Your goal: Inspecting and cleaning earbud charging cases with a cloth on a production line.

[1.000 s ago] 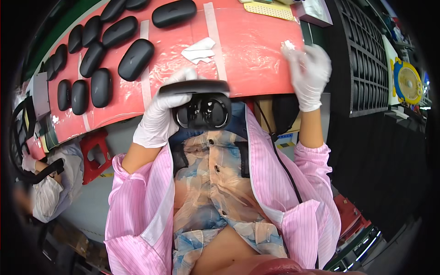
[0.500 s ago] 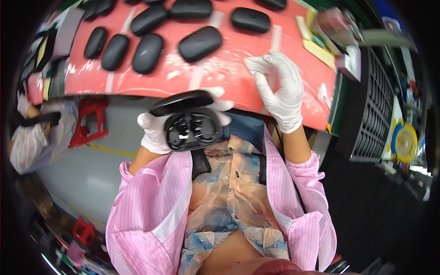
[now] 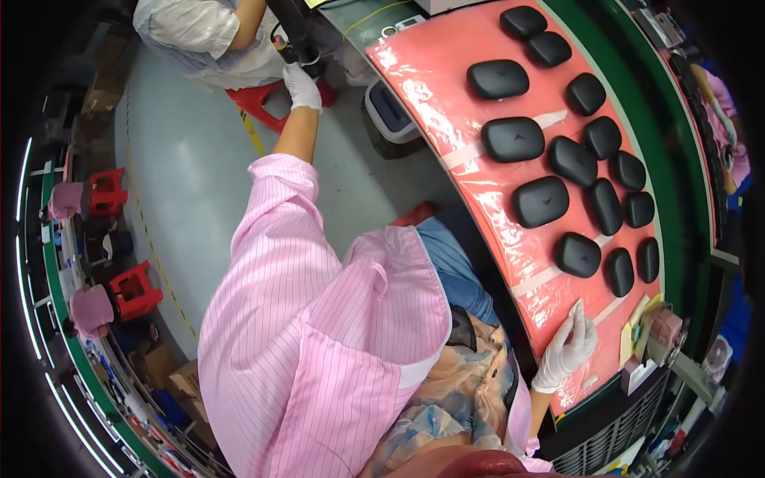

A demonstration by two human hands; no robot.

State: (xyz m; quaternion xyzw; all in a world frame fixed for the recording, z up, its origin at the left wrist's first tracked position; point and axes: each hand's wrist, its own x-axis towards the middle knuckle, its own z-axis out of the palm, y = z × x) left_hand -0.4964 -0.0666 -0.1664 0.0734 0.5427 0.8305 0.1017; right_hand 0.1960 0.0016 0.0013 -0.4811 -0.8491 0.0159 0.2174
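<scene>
Right gloved hand (image 3: 567, 350) over the pink mat (image 3: 496, 229), thumb and fingers drawn nearly together; can't tell if they pinch anything. 14 black cases (image 3: 540, 201) on the mat, beyond that hand: rounded oblongs, matte, faint mark on several. Left gloved hand (image 3: 303, 86) reaches out past the mat, by a co-worker (image 3: 195, 32); fingers' opening and hold can't be made out. Two red stools (image 3: 135, 291) farther off.

left hand (image 3: 303, 86), its grasp unclear
</scene>
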